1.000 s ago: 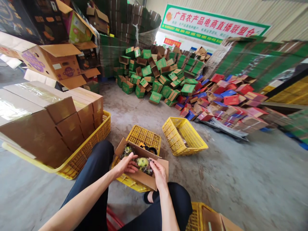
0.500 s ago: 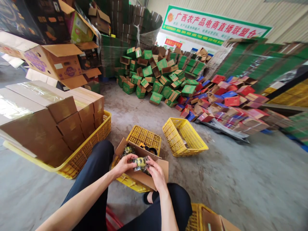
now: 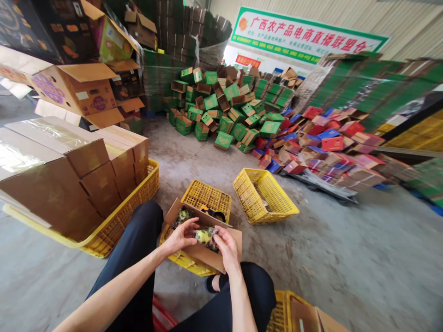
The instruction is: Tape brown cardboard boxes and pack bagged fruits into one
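Note:
My right hand (image 3: 226,245) grips the right end of a small yellow-green packet (image 3: 205,236) in clear, crinkled plastic; what is inside it I cannot make out. On the packet's left side, my left hand (image 3: 180,237) has its thumb and fingers apart, close to the wrapping. Both hands are over an open brown cardboard box (image 3: 201,256). In the box's left end lies a similar wrapped packet (image 3: 184,215). The box rests on a yellow plastic crate (image 3: 189,264) between my knees. Behind it, an orange-and-black tool (image 3: 213,213), perhaps a tape dispenser, lies on a yellow crate (image 3: 205,193).
To the left, a large yellow crate (image 3: 117,224) holds stacked taped cartons (image 3: 51,184). Another yellow crate (image 3: 265,196) stands at front right, and one (image 3: 282,311) by my right knee. Heaps of green boxes (image 3: 223,139) and red-and-blue boxes (image 3: 332,144) lie farther back.
My left fingers have come off the packet's left end and spread. The packet has shifted slightly right and down in my right hand.

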Available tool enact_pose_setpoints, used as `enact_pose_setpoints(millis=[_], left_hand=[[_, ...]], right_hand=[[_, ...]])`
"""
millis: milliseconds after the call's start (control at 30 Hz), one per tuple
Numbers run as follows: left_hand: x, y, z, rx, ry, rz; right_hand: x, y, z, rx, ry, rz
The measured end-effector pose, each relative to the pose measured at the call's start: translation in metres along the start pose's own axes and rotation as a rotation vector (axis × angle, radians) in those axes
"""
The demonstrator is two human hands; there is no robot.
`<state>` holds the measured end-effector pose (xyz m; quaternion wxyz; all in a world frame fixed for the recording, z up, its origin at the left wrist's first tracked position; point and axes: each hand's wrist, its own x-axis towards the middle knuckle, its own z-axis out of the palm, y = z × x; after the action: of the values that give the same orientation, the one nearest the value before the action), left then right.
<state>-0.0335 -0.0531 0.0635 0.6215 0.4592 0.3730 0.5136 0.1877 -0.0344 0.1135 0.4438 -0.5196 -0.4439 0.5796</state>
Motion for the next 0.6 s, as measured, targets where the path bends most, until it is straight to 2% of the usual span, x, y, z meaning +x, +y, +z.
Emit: enact_pose_setpoints(millis=[167,300,367,500,600], left_hand=[[-0.002,-0.002,0.004,-0.017,-0.063,-0.059],[-0.003,0.003,0.004,0.173,-0.055,-0.04],[-0.003,0.008,0.0,0.321,0.018,0.033],[-0.001,0.021,-0.014,0.6,0.178,0.263],[0.0,0.027,-0.024,0.767,0.25,0.4]], right_hand=[[-0.001,-0.001,0.0,-0.035,0.003,-0.058],[0.003,0.008,-0.003,-0.042,-0.004,-0.054],[0.01,0.016,-0.01,-0.124,0.076,-0.087],[0.025,0.028,-0.034,-0.387,0.276,-0.138],[0.031,0.034,-0.042,-0.503,0.301,-0.135]])
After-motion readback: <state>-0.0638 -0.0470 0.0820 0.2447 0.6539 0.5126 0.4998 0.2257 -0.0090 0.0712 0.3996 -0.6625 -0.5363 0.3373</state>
